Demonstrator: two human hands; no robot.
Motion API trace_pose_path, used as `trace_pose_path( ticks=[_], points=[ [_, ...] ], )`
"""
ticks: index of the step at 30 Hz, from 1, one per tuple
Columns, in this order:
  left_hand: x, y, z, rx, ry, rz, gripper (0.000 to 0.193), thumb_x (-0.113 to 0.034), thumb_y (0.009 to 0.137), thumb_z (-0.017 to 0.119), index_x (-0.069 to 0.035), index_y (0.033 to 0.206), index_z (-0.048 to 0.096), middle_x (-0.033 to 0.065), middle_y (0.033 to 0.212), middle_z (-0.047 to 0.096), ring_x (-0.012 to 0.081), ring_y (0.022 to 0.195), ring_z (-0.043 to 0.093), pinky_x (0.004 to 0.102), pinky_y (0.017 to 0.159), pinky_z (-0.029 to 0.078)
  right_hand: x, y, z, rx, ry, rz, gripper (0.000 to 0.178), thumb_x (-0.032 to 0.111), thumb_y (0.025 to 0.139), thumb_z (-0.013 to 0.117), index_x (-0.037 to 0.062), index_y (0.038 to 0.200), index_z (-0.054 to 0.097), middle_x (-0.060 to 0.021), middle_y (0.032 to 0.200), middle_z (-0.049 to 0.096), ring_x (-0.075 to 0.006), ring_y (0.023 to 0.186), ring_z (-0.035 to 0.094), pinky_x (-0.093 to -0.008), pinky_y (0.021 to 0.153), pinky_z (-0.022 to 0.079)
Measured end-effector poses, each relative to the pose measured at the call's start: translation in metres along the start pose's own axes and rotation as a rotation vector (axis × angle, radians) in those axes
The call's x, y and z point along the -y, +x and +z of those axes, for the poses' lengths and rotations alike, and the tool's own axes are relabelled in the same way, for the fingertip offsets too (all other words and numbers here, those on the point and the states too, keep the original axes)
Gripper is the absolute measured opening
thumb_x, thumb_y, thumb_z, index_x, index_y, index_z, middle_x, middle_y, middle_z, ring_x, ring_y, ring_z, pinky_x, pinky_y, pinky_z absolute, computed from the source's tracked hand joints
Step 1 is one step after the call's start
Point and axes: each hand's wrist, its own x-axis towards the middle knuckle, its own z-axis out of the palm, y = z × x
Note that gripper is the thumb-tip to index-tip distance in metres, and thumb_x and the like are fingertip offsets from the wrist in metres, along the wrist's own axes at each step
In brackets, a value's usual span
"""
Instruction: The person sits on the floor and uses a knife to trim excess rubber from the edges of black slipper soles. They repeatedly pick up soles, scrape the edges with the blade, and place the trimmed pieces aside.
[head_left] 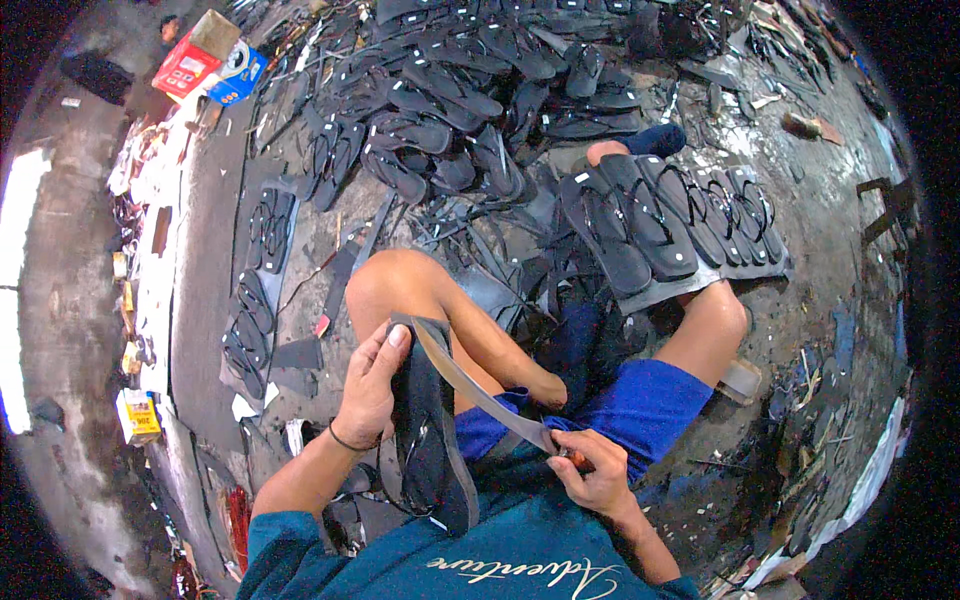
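Observation:
My left hand (372,385) grips a black flip-flop (428,420) by its upper end, thumb on top, and the sole hangs down in front of my shirt. My right hand (596,468) is closed around the wooden handle of a long curved knife (480,398). The blade slants up to the left, and its tip end lies against the upper edge of the flip-flop's sole. Part of the knife handle is hidden by my fingers. A row of black flip-flops (640,230) rests on a dark sheet across my leg on the right.
A large heap of black flip-flops (430,105) covers the floor ahead. More flip-flops lie on a strip (262,290) at the left. Dark offcuts (490,285) are strewn between. Red and blue boxes (205,65) stand far left, and a yellow box (138,416) sits nearer.

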Motion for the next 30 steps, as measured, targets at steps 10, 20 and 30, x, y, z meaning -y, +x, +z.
trace_pose_path(
  ticks=[10,20,30],
  points=[
    [0.014,-0.013,0.007,0.252,0.155,0.057,0.024,-0.018,0.093,0.060,-0.001,0.110,0.059,0.0015,0.099,0.063,0.0093,0.093,0.056,0.0261,0.084,0.044,0.058,0.048,-0.049,0.013,-0.198,-0.107,0.028,0.019,0.078,0.077,0.0056,0.101,0.068,-0.0110,0.092,0.071,-0.0234,0.068,0.067,-0.0328,0.059,0.055],
    [0.005,-0.014,0.027,0.437,0.220,0.034,0.030,-0.020,0.090,0.065,0.001,0.111,0.061,0.0016,0.101,0.059,0.0123,0.096,0.054,0.0291,0.086,0.042,0.106,0.103,-0.079,0.244,-0.168,-0.140,0.023,0.024,0.085,0.069,0.0073,0.101,0.067,-0.0143,0.078,0.068,-0.0334,0.065,0.066,-0.0405,0.057,0.054],
    [0.008,-0.006,0.044,0.225,-0.263,0.042,0.028,-0.017,0.086,0.064,-0.001,0.109,0.060,0.0089,0.103,0.064,0.0217,0.093,0.063,0.0355,0.082,0.052,0.064,0.073,-0.090,-0.389,0.209,0.086,0.026,0.014,0.096,0.054,-0.0020,0.116,0.061,-0.0091,0.087,0.071,-0.0091,0.066,0.061,-0.0229,0.057,0.051]
  ],
)
